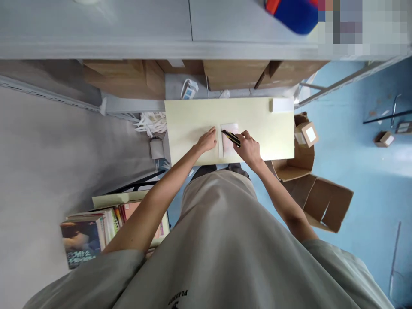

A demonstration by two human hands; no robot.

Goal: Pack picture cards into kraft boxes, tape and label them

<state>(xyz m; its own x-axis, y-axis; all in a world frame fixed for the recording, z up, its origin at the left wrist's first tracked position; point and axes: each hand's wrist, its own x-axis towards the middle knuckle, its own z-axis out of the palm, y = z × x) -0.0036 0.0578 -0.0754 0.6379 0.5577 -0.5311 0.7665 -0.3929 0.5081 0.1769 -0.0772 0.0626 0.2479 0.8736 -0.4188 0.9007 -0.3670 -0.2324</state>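
Observation:
In my right hand is a black and yellow utility knife, its front end pointing up and left. Under the knife, a thin pale pink booklet or stack of paper lies on the cream table. A narrow white strip runs along the booklet's left edge. My left hand rests on the table just left of that strip, fingers stretched forward and holding nothing. Whether the knife's tip touches the paper I cannot tell.
A white box sits at the table's back right corner. Cardboard boxes stand behind, under a grey shelf. Paper strips are heaped at left. Books lie lower left; open cartons are on the blue floor at right.

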